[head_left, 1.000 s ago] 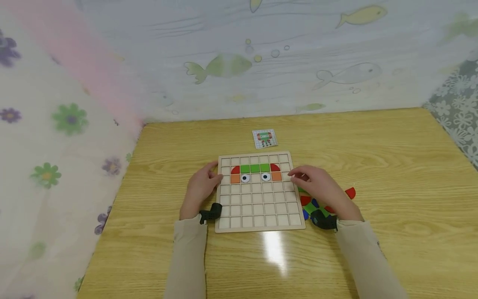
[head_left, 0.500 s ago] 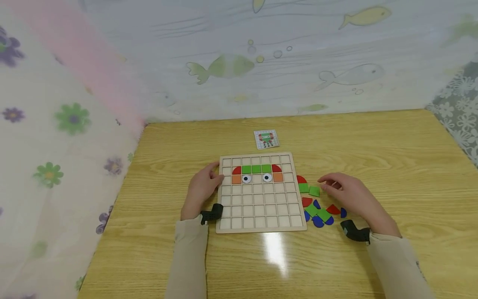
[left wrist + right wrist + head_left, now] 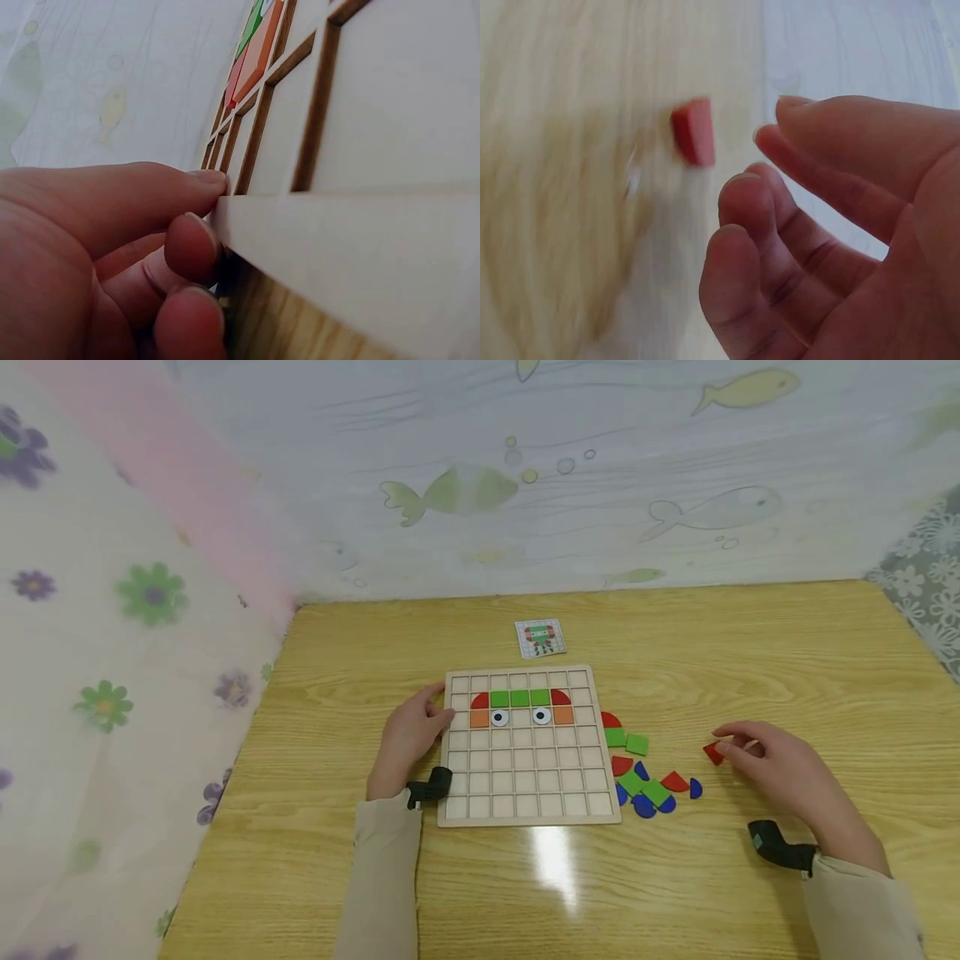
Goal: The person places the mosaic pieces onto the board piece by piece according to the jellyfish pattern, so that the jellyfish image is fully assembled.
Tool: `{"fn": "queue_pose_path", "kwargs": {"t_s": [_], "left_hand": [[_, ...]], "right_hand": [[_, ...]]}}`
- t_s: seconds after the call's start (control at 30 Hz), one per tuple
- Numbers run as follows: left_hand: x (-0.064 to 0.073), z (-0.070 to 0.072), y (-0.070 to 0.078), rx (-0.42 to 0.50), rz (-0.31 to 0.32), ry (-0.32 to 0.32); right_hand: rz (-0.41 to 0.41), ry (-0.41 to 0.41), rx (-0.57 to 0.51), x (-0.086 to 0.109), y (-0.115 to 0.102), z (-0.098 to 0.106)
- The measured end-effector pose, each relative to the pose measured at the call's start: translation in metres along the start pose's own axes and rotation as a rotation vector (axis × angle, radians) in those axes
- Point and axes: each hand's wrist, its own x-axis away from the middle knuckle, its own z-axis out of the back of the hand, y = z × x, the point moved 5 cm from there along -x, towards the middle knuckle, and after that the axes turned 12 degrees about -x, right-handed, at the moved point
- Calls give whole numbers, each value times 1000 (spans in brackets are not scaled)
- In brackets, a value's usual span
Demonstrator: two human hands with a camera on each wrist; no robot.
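Note:
A square wooden grid board (image 3: 525, 783) lies on the table, holding red, green and orange pieces and two eye discs (image 3: 542, 716). At its left edge, my left hand (image 3: 408, 743) grips the rim; the left wrist view shows the thumb (image 3: 176, 196) on the rim and curled fingers against the side. To the right, my right hand (image 3: 787, 777) hovers by a lone red quarter-circle piece (image 3: 711, 753). In the right wrist view, a gap separates the fingertips from the red piece (image 3: 695, 133), and nothing is held.
Loose green squares (image 3: 637, 744), blue half-circle pieces (image 3: 643, 807) and red quarter-circles (image 3: 675, 782) lie between the board and my right hand. Behind the board is a small picture card (image 3: 541, 637). Fabric-like walls (image 3: 450, 552) border the table's back and left.
My right hand has moved from the board's right edge rightward past the loose pieces to the lone red quarter-circle. The left hand has stayed at the board's left edge.

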Motion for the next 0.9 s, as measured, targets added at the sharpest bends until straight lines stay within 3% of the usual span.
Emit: {"fn": "queue_pose_path", "kwargs": {"t_s": [0.37,0.6,0.9], "left_hand": [[0,1,1,-10,-1,3],[1,0,0,6,5,-4],[0,1,1,-2,-9,2]], "right_hand": [[-18,-63,-4,1,12,-4],[9,-38,31,-3,8,-7],[-42,-20,13,-7,9,-8]]}}
